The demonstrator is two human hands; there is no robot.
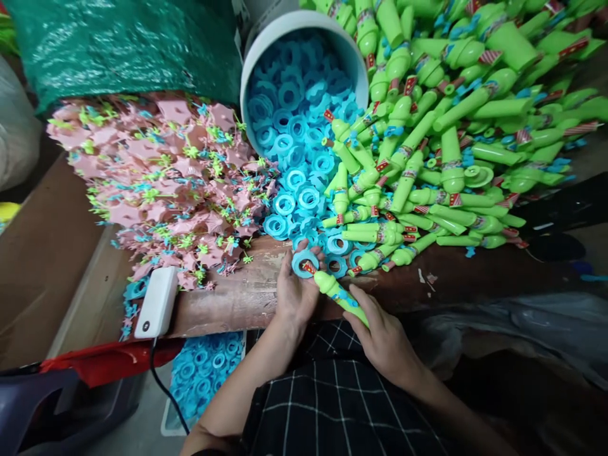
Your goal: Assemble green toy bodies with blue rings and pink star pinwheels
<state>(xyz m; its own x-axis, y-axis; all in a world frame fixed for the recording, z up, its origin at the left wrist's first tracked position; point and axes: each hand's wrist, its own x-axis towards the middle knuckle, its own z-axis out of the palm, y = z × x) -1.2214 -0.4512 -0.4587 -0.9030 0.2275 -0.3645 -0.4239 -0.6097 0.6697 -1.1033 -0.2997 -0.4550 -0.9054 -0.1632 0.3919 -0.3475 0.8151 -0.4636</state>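
My left hand [297, 288], palm up at the table's front edge, holds a blue ring [297, 266] with its fingers behind it. The red-and-white tip of a green toy tube [342, 299] is at the ring's opening; how far it reaches in cannot be made out. My right hand [377, 329] is wrapped round the tube's lower end, and a small blue piece shows on the tube's side. Just beyond my hands, more blue rings [306, 197] spill from a tipped white bucket [363, 82]. A large heap of green toy tubes [451, 161] lies to the right.
Pink star-shaped pieces [175, 168] are heaped on the left below a green sack [133, 47]. A white power bank [156, 301] with a black cable lies on the wooden table [237, 297]. Under the table edge stands a bin of blue rings [204, 367].
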